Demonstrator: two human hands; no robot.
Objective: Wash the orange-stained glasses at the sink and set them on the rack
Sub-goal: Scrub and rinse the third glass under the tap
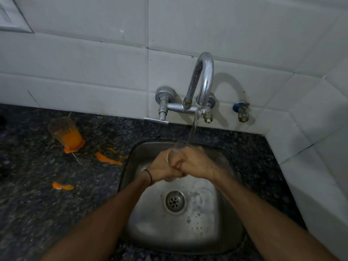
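My left hand [163, 165] and my right hand [192, 162] wrap together around a clear glass [177, 147] held over the steel sink [222, 232]. Only the glass's rim and a bit of its base show between my fingers. Water runs from the chrome tap [204, 80] straight into the glass's mouth. A second glass [65, 132] with orange liquid in its bottom stands on the dark granite counter [33, 204] to the left of the sink, with orange liquid pooled at its foot.
Orange spills [108, 159] lie on the counter between the standing glass and the sink, and another streak [63, 186] lies nearer me. White tiled walls close in behind and on the right. No rack is in view.
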